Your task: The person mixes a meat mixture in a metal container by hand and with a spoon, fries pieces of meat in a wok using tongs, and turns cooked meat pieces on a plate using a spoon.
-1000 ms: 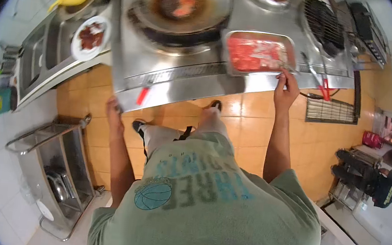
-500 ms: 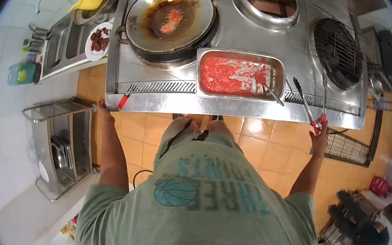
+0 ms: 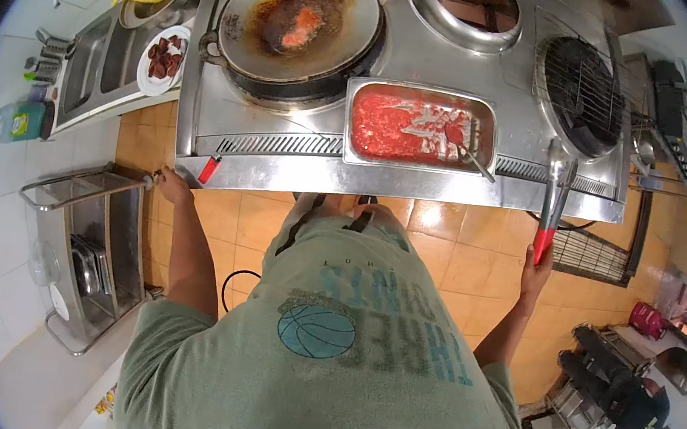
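Note:
My right hand is closed around the red-gripped end of a pair of metal tongs. The tongs point away from me over the front edge of the stove, near its right end. Beyond their tips is a round burner with a wire grill rack. My left hand hangs by the stove's left front corner, beside the metal cart, with its fingers loosely apart and nothing visible in it. A red lighter lies on the stove edge near that hand.
A wok with red sauce in its middle sits on the left burner. A steel tray holds red sauce and a spoon. To the left are a plate of brown food, a sink and a cart. Another person is far right.
My right hand has lifted the tongs off the stove edge and swung them left, with their arms closer together. My left hand has drawn slightly away from the stove corner.

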Demonstrator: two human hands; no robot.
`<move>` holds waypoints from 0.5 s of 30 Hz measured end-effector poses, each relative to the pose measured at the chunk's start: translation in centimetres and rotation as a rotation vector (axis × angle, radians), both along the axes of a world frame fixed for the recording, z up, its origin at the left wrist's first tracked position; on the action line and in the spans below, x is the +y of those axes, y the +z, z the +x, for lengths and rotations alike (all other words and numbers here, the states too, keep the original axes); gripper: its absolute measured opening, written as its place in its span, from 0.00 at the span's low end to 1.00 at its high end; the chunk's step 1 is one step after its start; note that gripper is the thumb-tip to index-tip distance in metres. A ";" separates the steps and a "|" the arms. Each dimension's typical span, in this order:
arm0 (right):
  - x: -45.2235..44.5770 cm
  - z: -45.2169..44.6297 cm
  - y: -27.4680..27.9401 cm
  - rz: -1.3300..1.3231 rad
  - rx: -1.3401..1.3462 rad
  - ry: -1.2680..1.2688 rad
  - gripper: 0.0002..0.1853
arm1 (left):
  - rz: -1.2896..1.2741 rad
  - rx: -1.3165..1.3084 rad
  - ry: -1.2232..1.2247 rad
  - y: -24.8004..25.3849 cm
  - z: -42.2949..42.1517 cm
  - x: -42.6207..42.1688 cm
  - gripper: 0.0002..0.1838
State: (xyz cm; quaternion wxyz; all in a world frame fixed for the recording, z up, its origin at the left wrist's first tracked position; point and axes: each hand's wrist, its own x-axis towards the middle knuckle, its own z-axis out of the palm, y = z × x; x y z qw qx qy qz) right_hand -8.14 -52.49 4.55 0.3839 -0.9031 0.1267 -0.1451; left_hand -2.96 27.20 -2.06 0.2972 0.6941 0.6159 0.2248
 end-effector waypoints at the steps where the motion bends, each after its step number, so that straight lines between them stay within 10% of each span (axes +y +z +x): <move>1: 2.3 0.0 1.7 0.106 0.055 -0.051 0.29 | -0.005 0.006 -0.028 0.6 -0.1 -0.3 0.29; 15: 27.1 15.1 10.8 0.587 0.306 0.312 0.21 | -0.026 -0.176 -0.012 -1.9 0.3 0.6 0.20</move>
